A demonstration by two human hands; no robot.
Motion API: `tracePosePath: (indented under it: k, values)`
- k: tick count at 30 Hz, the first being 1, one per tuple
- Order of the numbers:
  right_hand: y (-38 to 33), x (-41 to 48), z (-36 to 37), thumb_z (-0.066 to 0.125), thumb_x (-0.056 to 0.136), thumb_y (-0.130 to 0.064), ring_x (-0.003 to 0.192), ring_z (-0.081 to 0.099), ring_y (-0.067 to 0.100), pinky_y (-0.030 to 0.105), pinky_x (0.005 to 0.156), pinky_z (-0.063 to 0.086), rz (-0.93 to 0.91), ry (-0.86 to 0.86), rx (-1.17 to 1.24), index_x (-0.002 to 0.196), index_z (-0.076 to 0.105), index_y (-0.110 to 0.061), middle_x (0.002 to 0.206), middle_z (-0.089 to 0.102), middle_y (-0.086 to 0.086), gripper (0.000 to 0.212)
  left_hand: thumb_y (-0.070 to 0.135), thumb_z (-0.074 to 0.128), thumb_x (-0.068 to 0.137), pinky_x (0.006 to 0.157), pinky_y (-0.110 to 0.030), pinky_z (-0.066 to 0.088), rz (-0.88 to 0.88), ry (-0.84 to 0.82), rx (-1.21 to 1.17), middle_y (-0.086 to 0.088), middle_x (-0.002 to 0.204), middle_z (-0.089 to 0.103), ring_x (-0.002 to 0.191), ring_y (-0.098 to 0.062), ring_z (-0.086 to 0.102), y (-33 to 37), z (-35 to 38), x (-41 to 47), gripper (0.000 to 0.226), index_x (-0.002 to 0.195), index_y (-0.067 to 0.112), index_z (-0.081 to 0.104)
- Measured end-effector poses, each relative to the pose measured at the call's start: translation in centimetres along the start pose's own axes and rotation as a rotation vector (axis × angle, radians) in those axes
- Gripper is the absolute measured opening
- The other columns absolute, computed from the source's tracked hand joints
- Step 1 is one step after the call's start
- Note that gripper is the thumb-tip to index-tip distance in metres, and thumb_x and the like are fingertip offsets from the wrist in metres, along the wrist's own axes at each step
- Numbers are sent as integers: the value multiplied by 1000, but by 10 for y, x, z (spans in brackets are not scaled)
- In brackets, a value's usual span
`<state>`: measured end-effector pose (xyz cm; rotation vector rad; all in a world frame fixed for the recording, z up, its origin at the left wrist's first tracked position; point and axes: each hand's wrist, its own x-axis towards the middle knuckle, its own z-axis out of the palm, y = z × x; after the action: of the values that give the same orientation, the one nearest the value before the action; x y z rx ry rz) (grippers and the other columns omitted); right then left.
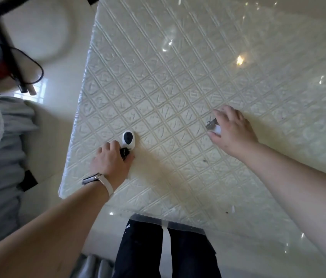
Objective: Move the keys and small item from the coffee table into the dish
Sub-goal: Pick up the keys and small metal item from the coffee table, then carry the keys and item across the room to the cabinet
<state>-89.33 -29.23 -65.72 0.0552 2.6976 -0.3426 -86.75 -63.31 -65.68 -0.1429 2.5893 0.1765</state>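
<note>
We have our left hand [110, 159] closing on the key fob [128, 139] near the coffee table's [178, 77] left edge, our right hand [231, 130] pinching the small keyring item [212, 125] mid-table, the dish out of view.

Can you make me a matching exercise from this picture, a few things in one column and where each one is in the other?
Things:
1. white oval key fob with dark face
2. small silver metal key piece
3. pale-strapped wristwatch
4. dark trousers

Places:
A. at the right hand's fingertips
B. below the table's near edge
C. on the left wrist
D. just beyond the left hand

Pairs: 1-D, 2-A, 3-C, 4-B
</note>
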Motion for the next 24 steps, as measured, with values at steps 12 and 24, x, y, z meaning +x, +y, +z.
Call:
tracePosePath:
  k: [12,24]
  values:
    - [-20,-1,17,56,85,-15,87,56,37,39,66,43,-32,-48,85,86,57,-5,90,64,17,10,37,54,92,68,-35,42,47,-102,-195,-9,100,61,91,-31,57,-8,-1,11,24,93,14,60]
    - [-117,-81,-93,63,84,-17,62,56,21,30,55,41,100,185,569,85,59,-14,66,61,-2,4,23,70,86,65,-23,47,283,48,-546,12,87,63,80,-10,62,19,-104,-58,20,83,35,54]
